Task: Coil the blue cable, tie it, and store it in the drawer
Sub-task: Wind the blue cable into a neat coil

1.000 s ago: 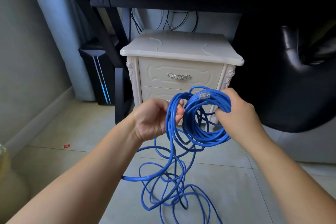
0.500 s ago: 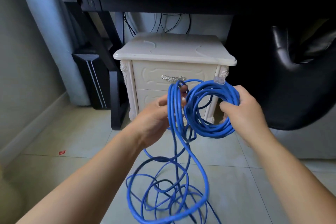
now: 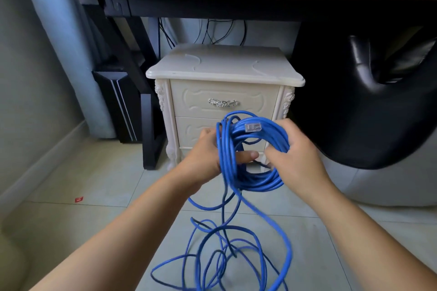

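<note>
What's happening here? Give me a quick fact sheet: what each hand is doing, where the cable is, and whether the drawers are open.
left hand: grips strands of the blue cable, thumb through the coil
right hand: grips the coil's right side
coiled part: several loops held between the hands, untied
plug: clear, lying on top of the coil
loose part: tangled loops on the tiled floor
drawers: both shut, in the white nightstand
task stage: coiling under way, not yet tied or stored
</note>
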Action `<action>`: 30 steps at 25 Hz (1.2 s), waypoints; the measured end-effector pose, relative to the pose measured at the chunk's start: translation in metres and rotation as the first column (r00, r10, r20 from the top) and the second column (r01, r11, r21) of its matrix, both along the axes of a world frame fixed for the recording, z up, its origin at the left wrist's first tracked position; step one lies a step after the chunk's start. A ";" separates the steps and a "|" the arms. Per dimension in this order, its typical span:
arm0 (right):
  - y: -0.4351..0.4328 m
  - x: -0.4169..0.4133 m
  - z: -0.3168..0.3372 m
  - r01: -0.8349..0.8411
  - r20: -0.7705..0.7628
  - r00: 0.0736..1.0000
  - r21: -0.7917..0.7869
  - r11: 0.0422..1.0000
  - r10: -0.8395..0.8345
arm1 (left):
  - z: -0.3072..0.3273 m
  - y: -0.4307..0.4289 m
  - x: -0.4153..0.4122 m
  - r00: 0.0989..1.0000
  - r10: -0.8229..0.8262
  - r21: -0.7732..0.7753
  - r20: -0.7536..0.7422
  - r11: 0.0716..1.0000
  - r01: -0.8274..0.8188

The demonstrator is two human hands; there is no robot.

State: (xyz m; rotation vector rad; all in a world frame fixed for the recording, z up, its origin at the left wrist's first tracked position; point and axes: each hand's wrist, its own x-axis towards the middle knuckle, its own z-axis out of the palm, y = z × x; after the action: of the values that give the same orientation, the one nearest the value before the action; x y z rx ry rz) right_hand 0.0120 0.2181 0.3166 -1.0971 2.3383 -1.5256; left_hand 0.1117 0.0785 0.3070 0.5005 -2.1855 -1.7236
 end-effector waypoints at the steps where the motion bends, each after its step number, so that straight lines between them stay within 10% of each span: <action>1: -0.002 0.002 -0.002 -0.032 0.028 0.999 -0.013 0.999 0.032 | 0.000 -0.001 0.001 1.000 -0.011 -0.017 0.014 1.000 0.011; 6: -0.014 0.001 -0.020 -0.079 0.145 0.987 0.040 0.996 0.072 | -0.009 -0.004 -0.002 0.977 0.187 -0.388 0.107 0.912 -0.132; 8: -0.018 -0.001 -0.023 0.017 0.025 0.999 0.161 0.987 -0.021 | -0.014 -0.008 -0.007 0.930 0.343 -0.582 0.132 0.786 -0.207; 12: -0.015 0.024 -0.015 0.185 -0.279 0.938 -0.094 0.978 -0.204 | -0.017 -0.022 -0.007 0.829 0.546 -0.721 0.121 0.622 -0.305; 16: -0.030 0.054 -0.024 -0.193 0.157 0.976 0.327 0.925 0.148 | -0.019 -0.018 -0.013 0.811 0.574 -0.767 0.111 0.568 -0.297; 30: -0.034 0.028 -0.027 0.051 0.663 0.730 -0.298 0.953 0.168 | -0.014 -0.029 -0.001 0.892 0.417 -0.653 0.174 0.727 -0.212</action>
State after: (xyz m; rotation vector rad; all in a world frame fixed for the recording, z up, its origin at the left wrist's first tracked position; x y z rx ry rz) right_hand 0.0399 0.1839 0.2900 -0.4868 1.5850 -1.8825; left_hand 0.1109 0.0490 0.2932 0.9419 -2.5115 -0.6975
